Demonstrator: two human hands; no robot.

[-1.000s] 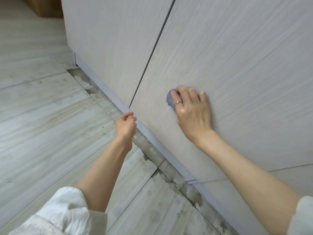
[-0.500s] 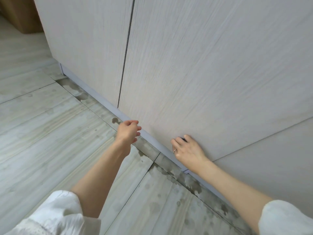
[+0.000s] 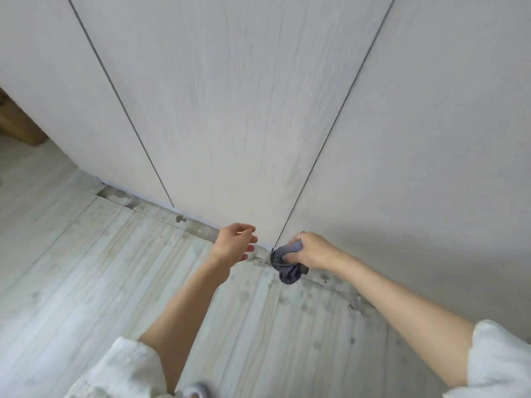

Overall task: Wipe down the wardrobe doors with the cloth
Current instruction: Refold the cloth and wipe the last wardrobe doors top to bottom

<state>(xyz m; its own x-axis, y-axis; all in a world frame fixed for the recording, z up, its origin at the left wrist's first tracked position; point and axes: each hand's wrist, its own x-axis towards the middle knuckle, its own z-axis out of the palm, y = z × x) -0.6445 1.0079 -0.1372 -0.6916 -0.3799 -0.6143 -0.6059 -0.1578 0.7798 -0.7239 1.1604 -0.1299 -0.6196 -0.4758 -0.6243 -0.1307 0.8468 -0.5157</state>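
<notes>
A brown box (image 3: pixel 17 122) sits at the far left, beside the wardrobe. The doors (image 3: pixel 230 110) fill the far side, pale wood grain, split by two dark seams that run down toward the floor (image 3: pixel 86 268). The floor is pale plank with dark blotches along the foot of the doors. Near the middle, the left hand (image 3: pixel 234 244) hangs just off the middle door's lower edge, fingers loosely curled and a little apart, holding nothing and touching nothing. Just right of it, at the bottom of the right seam, the right hand (image 3: pixel 311 251) grips the cloth (image 3: pixel 287 264). The cloth is grey-blue and bunched, bulging out left of and below the curled fingers, against the doors' bottom edge. A ring (image 3: pixel 300 232) shows on one finger.
</notes>
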